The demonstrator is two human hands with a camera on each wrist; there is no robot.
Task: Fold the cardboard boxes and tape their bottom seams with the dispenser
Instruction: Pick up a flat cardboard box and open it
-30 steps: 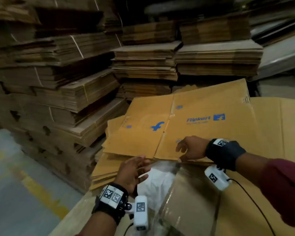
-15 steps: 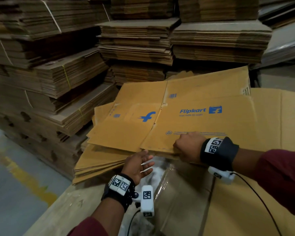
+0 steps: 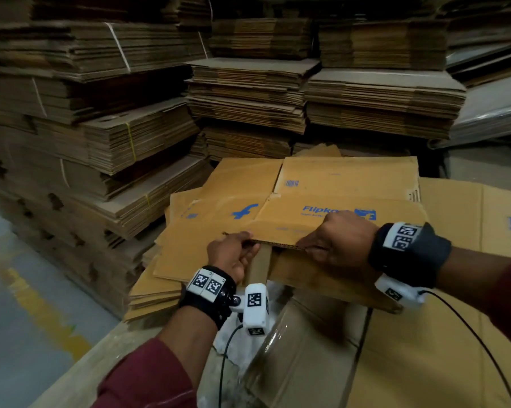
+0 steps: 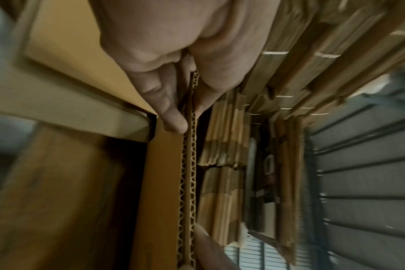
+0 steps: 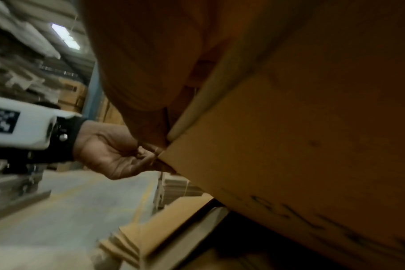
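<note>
Currently both hands are on the near edge of the top flattened yellow-brown corrugated cardboard box (image 3: 292, 219), the one with blue printed lettering, which lies on a pile of similar flat sheets (image 3: 157, 293).

Left hand (image 3: 230, 257): fingers curled round the edge, thumb above and fingertips (image 4: 173, 124) beneath, pinching the fluted rim; confirmed in the left wrist view.

Right hand (image 3: 336, 245): fingers closed over the same edge further right, knuckles up, gripping the panel.

The edge is raised off the pile. Judgement: the paired grip along one side is there to peel this blank off the pile and pull it toward the person for opening into a box.

No tape dispenser visible in any view.

Behind: strapped bundles of brown flat cardboard (image 3: 124, 142), stacked high. Near the left wrist, crumpled white plastic wrap (image 3: 233, 343).
</note>
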